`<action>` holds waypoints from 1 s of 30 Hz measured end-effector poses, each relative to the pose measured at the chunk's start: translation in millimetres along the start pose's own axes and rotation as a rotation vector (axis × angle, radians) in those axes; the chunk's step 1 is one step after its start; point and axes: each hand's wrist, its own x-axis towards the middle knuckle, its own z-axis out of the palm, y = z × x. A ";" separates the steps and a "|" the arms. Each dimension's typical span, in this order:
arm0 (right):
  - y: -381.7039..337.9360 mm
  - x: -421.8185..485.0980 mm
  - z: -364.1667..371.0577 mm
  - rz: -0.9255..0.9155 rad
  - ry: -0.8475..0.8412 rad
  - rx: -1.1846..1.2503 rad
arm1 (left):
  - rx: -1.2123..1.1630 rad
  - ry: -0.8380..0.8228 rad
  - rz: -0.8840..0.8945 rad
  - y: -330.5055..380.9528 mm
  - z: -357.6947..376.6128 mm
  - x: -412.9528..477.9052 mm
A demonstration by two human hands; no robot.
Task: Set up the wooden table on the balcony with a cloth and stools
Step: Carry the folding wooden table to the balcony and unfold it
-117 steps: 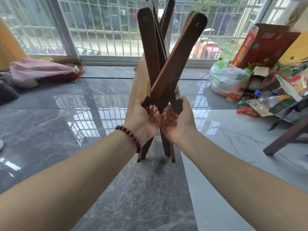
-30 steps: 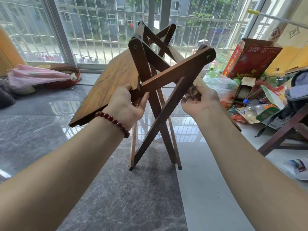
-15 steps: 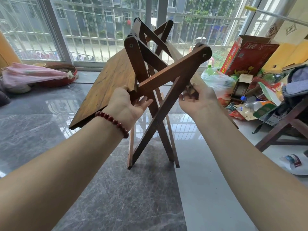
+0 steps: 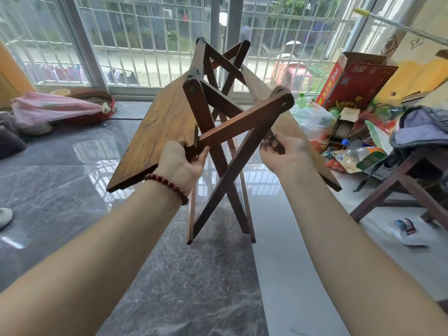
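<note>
The half-unfolded wooden table was held upright, a brace clasped in the left hand, the right leaf in the right hand.

Bright daylight comes through the barred windows at the back. The polished floor reflects the window grid as white glare. The wooden table at centre is sharp. The clutter at right is softly blurred. The wide lens bends the edges.
</note>
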 end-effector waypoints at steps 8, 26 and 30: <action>0.2 -0.6 -8.5 -0.008 0.032 -0.029 | -0.104 0.013 -0.077 -13.3 -10.7 2.3; 6.3 -14.6 -18.4 0.022 -0.011 -0.111 | -0.069 -0.019 -0.070 -10.4 -23.9 9.6; -2.5 -17.3 -13.3 -0.007 -0.018 -0.088 | -0.070 -0.035 -0.088 -7.1 -23.5 6.8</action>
